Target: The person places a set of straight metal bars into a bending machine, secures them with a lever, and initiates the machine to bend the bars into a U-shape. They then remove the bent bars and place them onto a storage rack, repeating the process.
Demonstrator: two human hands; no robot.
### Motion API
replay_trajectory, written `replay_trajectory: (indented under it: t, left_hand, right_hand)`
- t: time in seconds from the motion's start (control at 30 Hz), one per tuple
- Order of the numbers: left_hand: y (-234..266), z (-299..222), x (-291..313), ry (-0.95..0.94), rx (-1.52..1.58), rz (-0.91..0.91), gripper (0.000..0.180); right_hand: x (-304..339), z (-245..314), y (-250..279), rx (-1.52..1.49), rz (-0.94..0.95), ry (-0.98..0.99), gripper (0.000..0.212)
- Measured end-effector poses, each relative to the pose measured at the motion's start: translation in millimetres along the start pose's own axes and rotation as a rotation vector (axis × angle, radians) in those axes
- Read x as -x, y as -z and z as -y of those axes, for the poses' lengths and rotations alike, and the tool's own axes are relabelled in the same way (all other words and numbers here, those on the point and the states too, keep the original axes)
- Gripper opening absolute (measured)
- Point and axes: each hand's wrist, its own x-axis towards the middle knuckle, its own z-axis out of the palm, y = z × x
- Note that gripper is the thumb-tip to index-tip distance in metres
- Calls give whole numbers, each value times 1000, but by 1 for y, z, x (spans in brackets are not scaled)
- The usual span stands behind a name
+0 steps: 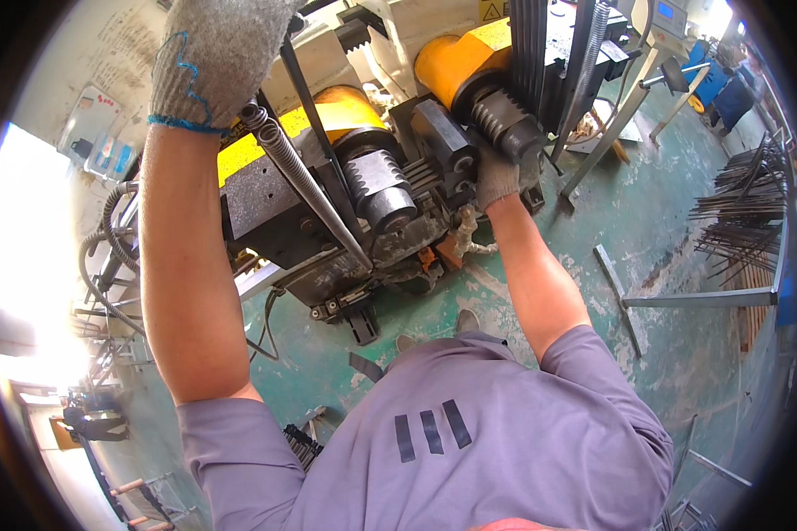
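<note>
My left hand [221,62], in a grey knit glove with a blue cuff edge, is raised at the top left beside a black rod [314,102] and a coil spring [292,164]. Its fingers run toward the upper edge, so their grip does not show. My right hand [498,177], also gloved, reaches in among dark metal parts of a machine. A ridged steel cylinder [505,124] and a black block [444,137] hide its fingers. Left of these sits a second ridged cylinder [378,186] on a yellow housing [341,111].
Another yellow housing [452,66] stands at the upper middle. Long thin metal rods [739,203] lie in a pile on a rack at the right, by a steel frame bar [700,299]. A person [739,93] is at the far right. Hoses [106,239] hang at the left.
</note>
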Motion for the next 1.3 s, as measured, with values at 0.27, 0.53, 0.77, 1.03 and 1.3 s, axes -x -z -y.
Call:
replay_trajectory:
  t: [0.27, 0.53, 0.77, 1.03, 1.3]
  left_hand:
    - [-4, -6, 1, 58, -11, -12, 21]
    - [29, 71, -51, -140, -135, 135, 28]
    - [49, 77, -33, 95, 145, 252, 46]
    - [67, 86, -35, 56, 176, 328, 41]
    - [63, 83, -33, 81, 103, 263, 49]
  right_hand:
    - [-6, -11, -1, 57, -47, 104, 38]
    - [0, -2, -2, -36, 12, -1, 47]
    - [1, -11, 7, 157, 62, -17, 34]
    - [-2, -44, 11, -94, 51, 19, 28]
    - [1, -45, 12, -10, 91, 112, 33]
